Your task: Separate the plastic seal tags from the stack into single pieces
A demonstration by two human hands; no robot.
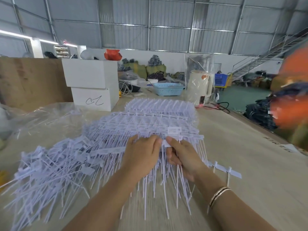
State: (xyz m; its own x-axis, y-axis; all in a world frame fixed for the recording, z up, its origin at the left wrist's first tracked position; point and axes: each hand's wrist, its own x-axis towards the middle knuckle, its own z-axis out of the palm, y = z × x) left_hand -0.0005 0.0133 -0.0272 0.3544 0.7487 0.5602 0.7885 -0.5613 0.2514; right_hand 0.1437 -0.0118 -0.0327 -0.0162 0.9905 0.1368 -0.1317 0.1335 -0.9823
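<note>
On the pale wooden worktop [241,147] a wide stack of joined white plastic seal tags [150,120], still linked in rows with their thin tails fanning toward the person, lies in the middle, and a loose heap of already separated white tags [50,165] spreads just to its left. The left hand [141,152] lies on the near edge of the stack, fingers curled down onto the tails; whether it grips any I cannot tell. The right hand [181,155] pinches the flat head of a single white tag [165,144] between thumb and forefinger, just beside the left fingertips. The step looks like snapping this one tag free. It would go best with the left hand pressing the neighbouring row flat close to the joint while the right twists sharply at the head, not pulling the tail, so that the link breaks cleanly and no neighbours come along.
</note>
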